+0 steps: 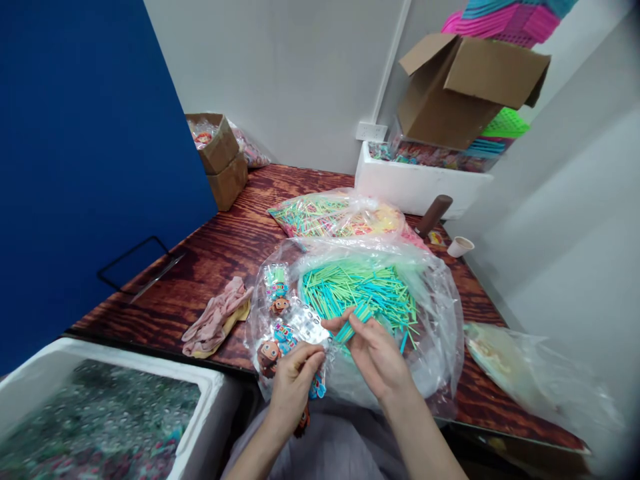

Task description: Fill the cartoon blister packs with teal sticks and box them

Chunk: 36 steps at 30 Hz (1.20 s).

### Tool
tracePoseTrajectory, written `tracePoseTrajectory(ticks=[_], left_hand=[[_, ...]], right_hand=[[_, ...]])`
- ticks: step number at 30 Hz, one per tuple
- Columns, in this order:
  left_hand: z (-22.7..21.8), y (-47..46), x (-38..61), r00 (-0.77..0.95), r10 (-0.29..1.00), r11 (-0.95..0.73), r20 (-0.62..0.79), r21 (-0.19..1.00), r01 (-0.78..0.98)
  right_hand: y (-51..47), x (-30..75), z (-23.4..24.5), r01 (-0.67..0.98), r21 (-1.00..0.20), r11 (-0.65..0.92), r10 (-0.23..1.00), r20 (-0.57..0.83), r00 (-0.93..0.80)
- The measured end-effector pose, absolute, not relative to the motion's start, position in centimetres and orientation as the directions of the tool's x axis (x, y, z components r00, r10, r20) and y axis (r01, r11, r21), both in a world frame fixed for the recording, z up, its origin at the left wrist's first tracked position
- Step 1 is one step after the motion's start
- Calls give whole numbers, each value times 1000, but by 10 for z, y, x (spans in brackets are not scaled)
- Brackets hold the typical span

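My right hand (pixel 375 350) is closed around a small bundle of green and blue sticks (pixel 354 323), its fingers pinching them above the plastic bag. My left hand (pixel 296 375), also closed, pinches the edge of a printed packet (pixel 317 387) with a cartoon figure, part of which hangs below the hand. Under and beyond my hands lies an open clear plastic bag (pixel 435 333) with a heap of loose green and blue sticks (pixel 360 290). More printed packets (pixel 275 287) with cartoon heads and silvery backs lie on the bag's left side.
A second bag of coloured sticks (pixel 320 212) lies behind. A pink cloth (pixel 220 313) is at left, near a white foam box (pixel 200 373) of small packets. Paper cup (pixel 460 247), brown cylinder (pixel 434 215) and clear bag (pixel 530 367) are right. Cardboard boxes (pixel 225 160) stand far left.
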<state>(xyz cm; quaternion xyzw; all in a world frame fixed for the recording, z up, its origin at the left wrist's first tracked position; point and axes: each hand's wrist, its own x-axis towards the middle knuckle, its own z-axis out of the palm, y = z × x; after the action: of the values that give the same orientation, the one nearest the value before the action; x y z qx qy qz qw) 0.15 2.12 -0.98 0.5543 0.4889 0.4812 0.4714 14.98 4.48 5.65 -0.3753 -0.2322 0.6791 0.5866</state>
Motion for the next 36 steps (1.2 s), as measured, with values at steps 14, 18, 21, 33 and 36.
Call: tracePoseTrajectory(ticks=[14, 18, 21, 33, 36], left_hand=[[6, 16, 6, 59, 997, -48, 49, 999, -24], [2, 16, 9, 51, 996, 85, -77, 983, -160], [2, 17, 9, 54, 988, 152, -144, 963, -221], [6, 21, 2, 91, 982, 184, -165, 942, -279], [7, 21, 1, 119, 977, 203, -177, 943, -265]], right_hand=[[25, 146, 59, -314, -915, -254, 965, -217, -150], [23, 146, 65, -385, -902, -193, 981, -173, -87], [23, 145, 64, -282, -958, -47, 998, -54, 17], [18, 147, 62, 343, -913, 221, 974, 191, -119], [18, 147, 60, 312, -927, 208, 977, 184, -103]])
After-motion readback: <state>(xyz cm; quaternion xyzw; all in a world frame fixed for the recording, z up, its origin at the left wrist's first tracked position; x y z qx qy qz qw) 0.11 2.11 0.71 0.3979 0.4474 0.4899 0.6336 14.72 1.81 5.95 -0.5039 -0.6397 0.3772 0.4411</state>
